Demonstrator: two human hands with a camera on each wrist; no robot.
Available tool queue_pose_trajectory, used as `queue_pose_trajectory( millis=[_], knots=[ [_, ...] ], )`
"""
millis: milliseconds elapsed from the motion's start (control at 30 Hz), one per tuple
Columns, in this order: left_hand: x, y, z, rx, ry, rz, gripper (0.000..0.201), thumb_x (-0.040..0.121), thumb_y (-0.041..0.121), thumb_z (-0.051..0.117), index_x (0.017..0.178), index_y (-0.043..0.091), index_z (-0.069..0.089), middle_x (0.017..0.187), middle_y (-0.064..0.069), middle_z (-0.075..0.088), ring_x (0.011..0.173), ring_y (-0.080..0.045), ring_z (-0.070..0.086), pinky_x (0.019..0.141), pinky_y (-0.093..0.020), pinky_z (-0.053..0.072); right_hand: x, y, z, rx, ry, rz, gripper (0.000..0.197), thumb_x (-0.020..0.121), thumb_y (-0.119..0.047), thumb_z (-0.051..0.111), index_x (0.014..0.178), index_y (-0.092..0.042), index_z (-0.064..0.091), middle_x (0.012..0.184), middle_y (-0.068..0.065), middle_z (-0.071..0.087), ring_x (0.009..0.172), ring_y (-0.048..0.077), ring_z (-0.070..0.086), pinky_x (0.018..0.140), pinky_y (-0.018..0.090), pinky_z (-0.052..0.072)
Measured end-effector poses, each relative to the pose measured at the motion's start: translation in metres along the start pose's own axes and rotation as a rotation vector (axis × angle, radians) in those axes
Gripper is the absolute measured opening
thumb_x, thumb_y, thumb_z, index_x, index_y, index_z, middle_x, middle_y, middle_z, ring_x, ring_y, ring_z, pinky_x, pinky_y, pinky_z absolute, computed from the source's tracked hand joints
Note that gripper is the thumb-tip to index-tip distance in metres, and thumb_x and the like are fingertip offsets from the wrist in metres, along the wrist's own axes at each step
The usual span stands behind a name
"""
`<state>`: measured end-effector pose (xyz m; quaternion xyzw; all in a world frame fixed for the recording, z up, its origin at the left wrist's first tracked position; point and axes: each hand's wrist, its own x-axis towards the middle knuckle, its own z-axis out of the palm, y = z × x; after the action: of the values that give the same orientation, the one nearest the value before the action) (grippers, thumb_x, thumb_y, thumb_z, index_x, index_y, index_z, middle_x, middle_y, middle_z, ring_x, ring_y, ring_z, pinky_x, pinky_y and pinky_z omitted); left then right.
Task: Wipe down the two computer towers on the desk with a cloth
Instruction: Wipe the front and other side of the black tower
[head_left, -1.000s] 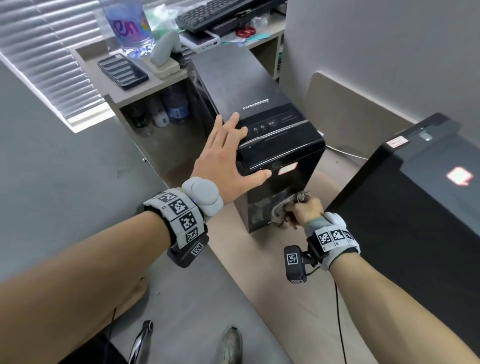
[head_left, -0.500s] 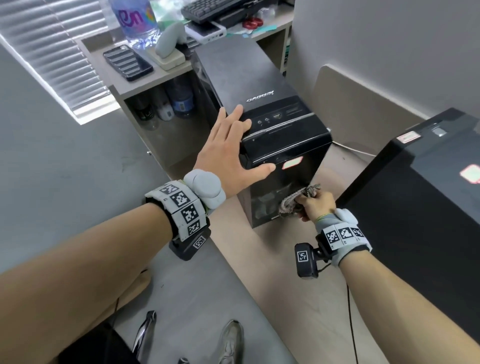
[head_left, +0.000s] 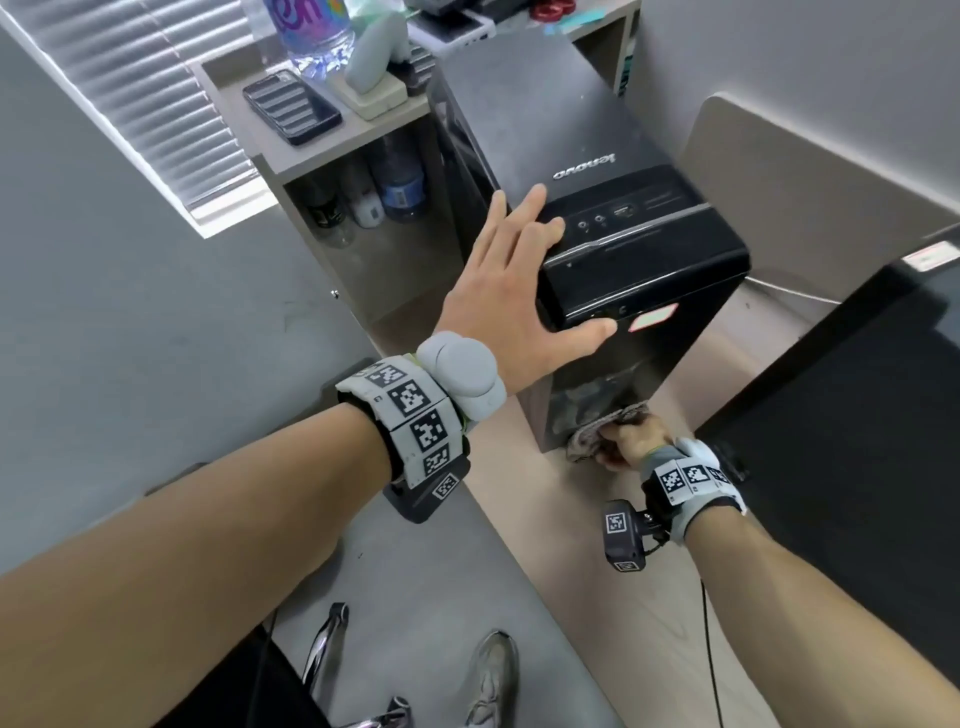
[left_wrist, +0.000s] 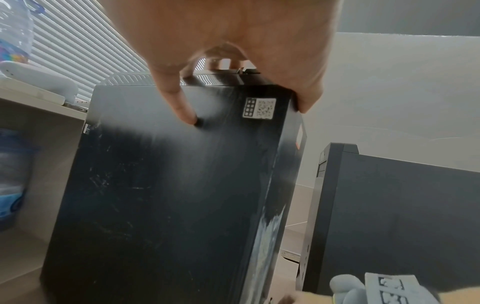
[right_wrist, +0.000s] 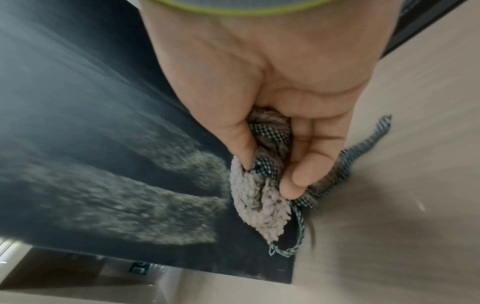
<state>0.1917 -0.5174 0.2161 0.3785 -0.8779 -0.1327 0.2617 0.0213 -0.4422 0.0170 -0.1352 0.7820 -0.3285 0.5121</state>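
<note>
A black Lenovo tower (head_left: 561, 135) stands on the beige desk (head_left: 582, 530), its side panel (left_wrist: 161, 185) filling the left wrist view. My left hand (head_left: 511, 291) lies flat with straight fingers on the tower's top front corner, the thumb (head_left: 597, 332) over the front face. My right hand (head_left: 631, 441) grips a bunched grey cloth (head_left: 592, 434) against the bottom of the tower's glossy front. The cloth (right_wrist: 259, 197) sits pinched between thumb and fingers, beside its reflection. A second black tower (head_left: 857, 415) stands to the right.
Left of the first tower is a low shelf (head_left: 332, 150) with a phone (head_left: 291, 106), a water bottle (head_left: 306, 26) and a white device on top, and bottles below. A cable (head_left: 711, 649) trails along the desk. Grey floor and a shoe (head_left: 491, 675) lie below.
My right hand has carried the cloth down the tower's front to its base. The left hand has stayed on the top corner. The view has shifted closer.
</note>
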Motion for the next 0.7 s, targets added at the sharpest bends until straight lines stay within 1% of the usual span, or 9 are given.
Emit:
queue_pose_trajectory(
  millis=[67, 133, 200, 267, 333, 433, 533, 633, 700],
  knots=[
    [-0.001, -0.001, -0.001, 0.000, -0.009, -0.004, 0.087, 0.072, 0.066, 0.062, 0.140, 0.016, 0.040, 0.160, 0.002, 0.021, 0.150, -0.023, 0.006, 0.112, -0.028, 0.017, -0.014, -0.011, -0.006, 0.012, -0.017, -0.023, 0.012, 0.090, -0.002, 0.060, 0.079, 0.000, 0.055, 0.065, 0.017, 0.060, 0.035, 0.021, 0.057, 0.040, 0.029, 0.051],
    [0.001, 0.003, -0.003, -0.015, -0.013, -0.013, 0.089, 0.070, 0.067, 0.061, 0.140, 0.016, 0.040, 0.160, 0.004, 0.020, 0.150, -0.021, 0.005, 0.112, -0.030, 0.020, -0.034, -0.026, -0.020, 0.040, 0.014, -0.064, 0.013, 0.088, -0.001, 0.063, 0.077, -0.002, 0.055, 0.065, 0.018, 0.060, 0.032, 0.020, 0.057, 0.038, 0.030, 0.052],
    [0.003, 0.008, -0.005, -0.010, -0.024, -0.016, 0.089, 0.070, 0.068, 0.060, 0.140, 0.017, 0.040, 0.160, 0.004, 0.019, 0.150, -0.020, 0.004, 0.112, -0.032, 0.022, -0.055, -0.041, -0.032, 0.034, 0.046, -0.122, 0.009, 0.085, -0.002, 0.066, 0.081, -0.001, 0.058, 0.068, 0.019, 0.063, 0.034, 0.022, 0.059, 0.039, 0.033, 0.054],
    [0.003, 0.011, -0.007, 0.006, -0.043, -0.019, 0.089, 0.070, 0.068, 0.061, 0.141, 0.017, 0.039, 0.161, 0.004, 0.018, 0.150, -0.020, 0.002, 0.113, -0.033, 0.021, -0.077, -0.054, -0.042, -0.002, 0.051, -0.182, 0.011, 0.084, -0.006, 0.068, 0.088, -0.001, 0.060, 0.070, 0.020, 0.067, 0.039, 0.024, 0.062, 0.040, 0.031, 0.054],
    [0.002, 0.009, -0.008, 0.027, -0.062, -0.032, 0.089, 0.072, 0.066, 0.064, 0.141, 0.016, 0.038, 0.161, 0.003, 0.017, 0.150, -0.020, 0.002, 0.115, -0.035, 0.021, -0.096, -0.065, -0.046, -0.024, 0.039, -0.236, 0.011, 0.085, -0.009, 0.069, 0.086, -0.003, 0.060, 0.069, 0.018, 0.067, 0.040, 0.023, 0.062, 0.041, 0.027, 0.053],
    [0.004, 0.012, -0.013, 0.038, -0.072, -0.034, 0.090, 0.073, 0.064, 0.066, 0.142, 0.015, 0.038, 0.161, 0.003, 0.017, 0.150, -0.020, 0.001, 0.116, -0.037, 0.022, -0.121, -0.080, -0.054, -0.024, 0.043, -0.337, 0.010, 0.086, -0.013, 0.068, 0.085, -0.004, 0.063, 0.068, 0.018, 0.068, 0.041, 0.022, 0.062, 0.043, 0.027, 0.054],
    [0.004, 0.016, -0.016, 0.045, -0.080, -0.035, 0.090, 0.073, 0.065, 0.065, 0.143, 0.016, 0.037, 0.161, 0.004, 0.016, 0.150, -0.019, 0.000, 0.116, -0.038, 0.023, -0.135, -0.087, -0.059, -0.034, 0.044, -0.396, 0.010, 0.086, -0.015, 0.068, 0.081, -0.008, 0.064, 0.066, 0.016, 0.069, 0.044, 0.022, 0.062, 0.046, 0.028, 0.054],
    [0.004, 0.016, -0.014, 0.046, -0.079, -0.044, 0.089, 0.074, 0.065, 0.065, 0.143, 0.017, 0.037, 0.161, 0.005, 0.015, 0.150, -0.018, 0.000, 0.116, -0.039, 0.025, -0.139, -0.088, -0.060, -0.031, 0.024, -0.420, 0.011, 0.086, -0.016, 0.068, 0.084, -0.006, 0.065, 0.072, 0.020, 0.071, 0.048, 0.025, 0.063, 0.051, 0.032, 0.056],
    [0.004, 0.016, -0.014, 0.048, -0.075, -0.045, 0.089, 0.074, 0.066, 0.065, 0.143, 0.017, 0.037, 0.161, 0.005, 0.015, 0.150, -0.018, 0.000, 0.115, -0.040, 0.027, -0.139, -0.087, -0.059, -0.029, 0.032, -0.427, 0.011, 0.086, -0.016, 0.068, 0.084, -0.006, 0.065, 0.074, 0.021, 0.071, 0.048, 0.025, 0.063, 0.050, 0.032, 0.056]
  ],
)
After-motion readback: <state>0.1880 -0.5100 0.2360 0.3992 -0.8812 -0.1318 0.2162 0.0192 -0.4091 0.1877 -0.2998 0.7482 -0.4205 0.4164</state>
